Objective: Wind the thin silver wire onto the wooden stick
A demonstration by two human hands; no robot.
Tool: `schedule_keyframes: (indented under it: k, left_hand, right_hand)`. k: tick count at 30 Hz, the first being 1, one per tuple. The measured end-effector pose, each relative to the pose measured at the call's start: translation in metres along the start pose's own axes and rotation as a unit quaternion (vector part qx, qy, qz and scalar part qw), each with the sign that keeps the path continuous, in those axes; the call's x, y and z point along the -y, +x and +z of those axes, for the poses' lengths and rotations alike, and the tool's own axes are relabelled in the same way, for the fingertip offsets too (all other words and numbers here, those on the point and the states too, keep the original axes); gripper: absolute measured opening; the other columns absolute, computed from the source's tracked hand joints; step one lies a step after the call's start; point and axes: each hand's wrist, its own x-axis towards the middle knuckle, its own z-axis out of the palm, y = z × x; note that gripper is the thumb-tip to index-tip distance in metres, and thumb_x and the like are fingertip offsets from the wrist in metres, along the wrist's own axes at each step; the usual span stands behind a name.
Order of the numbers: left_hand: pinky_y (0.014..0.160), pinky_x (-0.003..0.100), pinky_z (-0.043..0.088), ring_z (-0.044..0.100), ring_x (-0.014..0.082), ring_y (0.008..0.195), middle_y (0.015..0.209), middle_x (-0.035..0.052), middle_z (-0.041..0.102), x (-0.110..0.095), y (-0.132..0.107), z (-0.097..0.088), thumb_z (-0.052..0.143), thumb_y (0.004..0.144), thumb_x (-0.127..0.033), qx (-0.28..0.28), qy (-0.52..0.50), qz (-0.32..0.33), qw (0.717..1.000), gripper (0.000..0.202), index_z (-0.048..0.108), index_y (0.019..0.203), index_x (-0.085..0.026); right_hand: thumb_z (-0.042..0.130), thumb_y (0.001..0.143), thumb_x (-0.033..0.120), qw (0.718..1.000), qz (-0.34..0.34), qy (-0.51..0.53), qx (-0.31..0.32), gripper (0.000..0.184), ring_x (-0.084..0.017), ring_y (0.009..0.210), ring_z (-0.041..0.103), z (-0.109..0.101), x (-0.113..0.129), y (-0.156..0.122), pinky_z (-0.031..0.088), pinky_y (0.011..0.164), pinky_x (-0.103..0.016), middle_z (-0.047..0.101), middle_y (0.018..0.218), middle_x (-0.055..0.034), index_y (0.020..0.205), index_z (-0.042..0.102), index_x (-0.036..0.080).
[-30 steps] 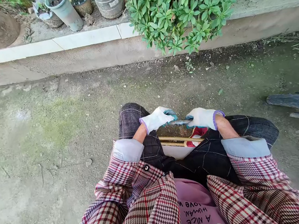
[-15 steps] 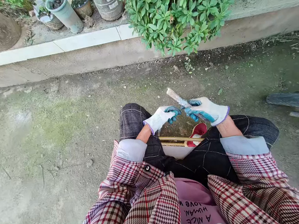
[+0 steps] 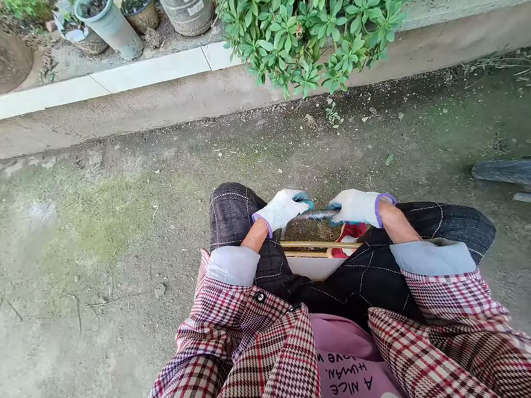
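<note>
- Row of pots up on the ledge: the tall pale blue pot [image 3: 115,33] tapers down and has dark soil with a thin stem poking out.
- Next to it, a squat tan pot [image 3: 144,18] with a pale rim, full of small dark green plants.
- Then a grey bucket [image 3: 185,7] with ridged sides and scuffed pale patches; can't really tell what's in it.
- The ledge is edged in smooth white tiles [image 3: 146,73] over a rough wall, with a leafy bush [image 3: 315,22] spilling over.
- Now the hands, both in white knit gloves, teal on the finger side, purple cuffs.
- The stick [image 3: 317,215] is level between them, above the gap between the knees, its middle wound with something silvery and thin.
- Right hand [image 3: 357,206] is closed round its right end.
- Left hand [image 3: 285,209] is curled up by the other end; can't tell what it's got.
- Below: straight yellow bars [image 3: 318,243] and a red-and-white shoe [image 3: 351,236] on gritty ground [image 3: 88,301].
</note>
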Motion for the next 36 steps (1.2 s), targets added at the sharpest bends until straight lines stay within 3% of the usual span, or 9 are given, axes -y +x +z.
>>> schedule_keyframes:
  k: [5, 8, 11, 14, 18, 23, 28, 32, 36]
  left_hand:
    - [0.059, 0.022, 0.041, 0.053, 0.0102, 0.061, 0.068, -0.0007, 0.064, -0.003, 0.003, 0.008, 0.055, 0.076, -0.018, 0.013, -0.096, -0.025, 0.995, 0.024, 0.075, 0.087, -0.011]
    - [0.063, 0.022, 0.047, 0.059, 0.0105, 0.065, 0.076, 0.0026, 0.070, -0.008, 0.003, 0.009, 0.055, 0.074, -0.013, 0.024, -0.194, -0.034, 0.980, 0.030, 0.075, 0.096, -0.010]
    - [0.071, 0.024, 0.051, 0.062, 0.0109, 0.070, 0.084, 0.0054, 0.074, -0.011, 0.001, 0.007, 0.059, 0.072, -0.011, 0.019, -0.244, -0.031, 0.969, 0.027, 0.075, 0.094, -0.009]
    - [0.074, 0.024, 0.051, 0.061, 0.0111, 0.071, 0.081, 0.0043, 0.074, -0.010, 0.001, 0.005, 0.061, 0.073, -0.013, 0.008, -0.219, -0.029, 0.975, 0.018, 0.074, 0.085, -0.009]
    - [0.068, 0.022, 0.046, 0.055, 0.0107, 0.068, 0.073, 0.0006, 0.068, -0.005, 0.003, 0.000, 0.064, 0.075, -0.021, -0.011, -0.161, -0.009, 0.987, 0.014, 0.072, 0.079, -0.010]
    - [0.064, 0.024, 0.039, 0.048, 0.0105, 0.066, 0.069, -0.0009, 0.063, -0.002, 0.002, -0.006, 0.066, 0.073, -0.031, -0.021, -0.084, -0.001, 0.996, 0.021, 0.070, 0.075, -0.010]
    - [0.057, 0.024, 0.033, 0.043, 0.0098, 0.060, 0.061, -0.0036, 0.055, -0.004, -0.002, -0.002, 0.061, 0.078, -0.034, -0.006, 0.002, -0.004, 1.000, 0.024, 0.069, 0.073, -0.012]
    - [0.055, 0.022, 0.037, 0.048, 0.0091, 0.057, 0.061, -0.0027, 0.059, -0.003, 0.001, 0.007, 0.057, 0.077, -0.024, 0.010, -0.063, -0.018, 0.998, 0.018, 0.070, 0.076, -0.012]
    - [0.068, 0.023, 0.050, 0.062, 0.0112, 0.067, 0.075, 0.0028, 0.072, -0.001, 0.004, 0.009, 0.058, 0.074, -0.014, 0.028, -0.217, -0.030, 0.975, 0.024, 0.073, 0.093, -0.010]
  right_hand:
    - [0.066, 0.076, 0.034, 0.993, 0.052, -0.043, -0.102, 0.016, -0.020, 0.066, 0.059, -0.009, -0.004, 0.008, 0.040, 0.060, -0.031, 0.062, 0.065, -0.0041, 0.068, 0.062, 0.020]
    - [0.066, 0.080, 0.042, 0.979, 0.042, 0.141, -0.144, 0.022, -0.018, 0.062, 0.058, -0.011, -0.003, 0.002, 0.046, 0.056, -0.029, 0.062, 0.066, -0.0023, 0.075, 0.062, 0.021]
    - [0.072, 0.077, 0.044, 0.920, 0.006, 0.369, -0.132, 0.025, -0.016, 0.056, 0.056, -0.012, 0.000, -0.007, 0.049, 0.050, -0.029, 0.065, 0.072, -0.0027, 0.083, 0.064, 0.021]
    - [0.077, 0.070, 0.042, 0.882, -0.024, 0.457, -0.111, 0.029, -0.014, 0.051, 0.052, -0.015, 0.002, -0.017, 0.047, 0.045, -0.028, 0.064, 0.071, -0.0028, 0.085, 0.066, 0.019]
    - [0.080, 0.066, 0.043, 0.918, -0.054, 0.392, -0.001, 0.033, -0.013, 0.051, 0.053, -0.020, 0.001, -0.027, 0.045, 0.048, -0.026, 0.060, 0.063, -0.0002, 0.080, 0.066, 0.017]
    - [0.073, 0.070, 0.042, 0.978, -0.104, 0.150, 0.102, 0.024, -0.014, 0.060, 0.054, -0.011, 0.000, -0.022, 0.042, 0.054, -0.024, 0.060, 0.064, 0.0019, 0.070, 0.066, 0.019]
    - [0.074, 0.064, 0.032, 0.998, 0.054, -0.009, 0.000, 0.011, -0.021, 0.067, 0.061, -0.003, 0.003, -0.004, 0.042, 0.061, -0.029, 0.065, 0.061, -0.0016, 0.066, 0.069, 0.023]
    - [0.074, 0.067, 0.034, 0.995, 0.078, 0.011, -0.062, 0.013, -0.026, 0.081, 0.066, -0.010, 0.000, 0.003, 0.045, 0.067, -0.031, 0.071, 0.072, -0.0055, 0.074, 0.072, 0.024]
    - [0.067, 0.077, 0.043, 0.982, 0.063, 0.132, -0.123, 0.023, -0.020, 0.067, 0.062, -0.012, -0.002, -0.002, 0.047, 0.059, -0.029, 0.067, 0.072, -0.0047, 0.082, 0.068, 0.021]
